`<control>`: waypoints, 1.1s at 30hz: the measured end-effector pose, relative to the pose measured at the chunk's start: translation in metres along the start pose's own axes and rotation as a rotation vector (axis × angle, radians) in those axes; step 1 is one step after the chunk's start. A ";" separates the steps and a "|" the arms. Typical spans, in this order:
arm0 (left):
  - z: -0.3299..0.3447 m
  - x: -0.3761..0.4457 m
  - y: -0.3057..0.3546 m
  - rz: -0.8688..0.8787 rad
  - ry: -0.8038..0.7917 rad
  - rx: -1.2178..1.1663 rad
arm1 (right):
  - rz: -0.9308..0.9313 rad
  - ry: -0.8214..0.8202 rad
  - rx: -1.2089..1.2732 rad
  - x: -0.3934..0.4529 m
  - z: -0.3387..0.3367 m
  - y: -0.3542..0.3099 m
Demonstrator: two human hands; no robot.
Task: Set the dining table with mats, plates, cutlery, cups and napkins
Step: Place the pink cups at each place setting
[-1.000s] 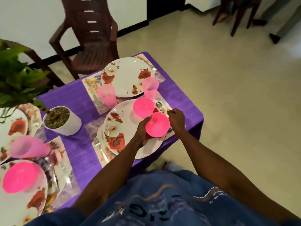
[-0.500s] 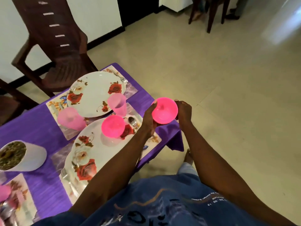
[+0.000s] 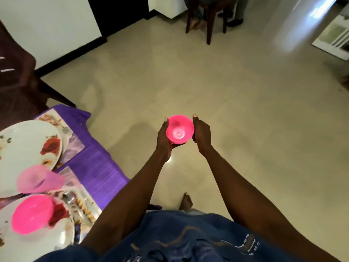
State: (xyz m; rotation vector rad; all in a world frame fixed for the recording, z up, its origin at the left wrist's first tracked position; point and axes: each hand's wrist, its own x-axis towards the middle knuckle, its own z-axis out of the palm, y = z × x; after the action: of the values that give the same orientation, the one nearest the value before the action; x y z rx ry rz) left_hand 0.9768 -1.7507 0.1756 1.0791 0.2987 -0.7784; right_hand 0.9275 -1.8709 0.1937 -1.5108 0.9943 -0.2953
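Pink bowl (image 3: 180,131): held over the floor (image 3: 245,110), right of the bench (image 3: 98,167).
Hands: left hand (image 3: 164,138) and right hand (image 3: 201,133) cup its sides.
Bench: plates (image 3: 24,146), second pink bowl (image 3: 32,214), pale cup (image 3: 39,179).
Far: chair (image 3: 207,17).

Bright pink bowl (image 3: 180,131), upright, held over floor, off table

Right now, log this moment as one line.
both hands: left hand, right hand | hold: round pink plastic bowl | over: tiled floor, beside table
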 end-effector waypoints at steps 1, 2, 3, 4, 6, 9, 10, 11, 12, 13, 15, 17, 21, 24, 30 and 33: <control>0.011 0.009 -0.001 -0.002 -0.005 0.000 | -0.011 0.008 -0.008 0.012 -0.007 -0.003; 0.020 0.018 -0.001 -0.001 -0.006 -0.002 | -0.020 0.013 -0.016 0.022 -0.012 -0.007; 0.025 0.026 -0.001 0.004 -0.006 -0.005 | -0.029 0.014 -0.024 0.031 -0.014 -0.009; 0.031 0.036 0.002 0.007 -0.002 -0.012 | -0.036 0.011 -0.040 0.041 -0.015 -0.012; 0.037 0.054 0.009 0.012 0.020 -0.036 | -0.050 -0.011 -0.072 0.059 -0.011 -0.018; 0.034 0.080 0.024 0.023 0.076 -0.072 | -0.076 -0.069 -0.124 0.083 0.008 -0.030; 0.031 0.089 0.030 0.027 0.098 -0.088 | -0.088 -0.096 -0.150 0.092 0.017 -0.034; 0.027 0.098 0.039 0.036 0.120 -0.104 | -0.102 -0.125 -0.174 0.102 0.029 -0.038; 0.022 0.108 0.047 0.043 0.139 -0.119 | -0.112 -0.149 -0.192 0.111 0.041 -0.042; 0.017 0.116 0.055 0.055 0.153 -0.130 | -0.125 -0.168 -0.207 0.119 0.052 -0.046; 0.003 0.139 0.074 0.091 0.188 -0.152 | -0.153 -0.217 -0.250 0.140 0.083 -0.055; -0.012 0.163 0.097 0.115 0.224 -0.166 | -0.173 -0.252 -0.297 0.163 0.119 -0.066; -0.047 0.215 0.157 0.159 0.266 -0.173 | -0.212 -0.298 -0.352 0.204 0.200 -0.098; -0.077 0.248 0.216 0.173 0.295 -0.177 | -0.258 -0.340 -0.402 0.230 0.267 -0.129; -0.147 0.288 0.318 0.235 0.405 -0.321 | -0.412 -0.519 -0.466 0.254 0.404 -0.186; -0.182 0.298 0.345 0.297 0.473 -0.423 | -0.451 -0.635 -0.461 0.255 0.462 -0.204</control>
State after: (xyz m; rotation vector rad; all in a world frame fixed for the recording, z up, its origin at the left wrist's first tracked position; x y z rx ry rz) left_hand 1.4528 -1.6336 0.1527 0.8647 0.6550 -0.1700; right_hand 1.4822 -1.7595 0.1830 -2.0669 0.2076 0.1179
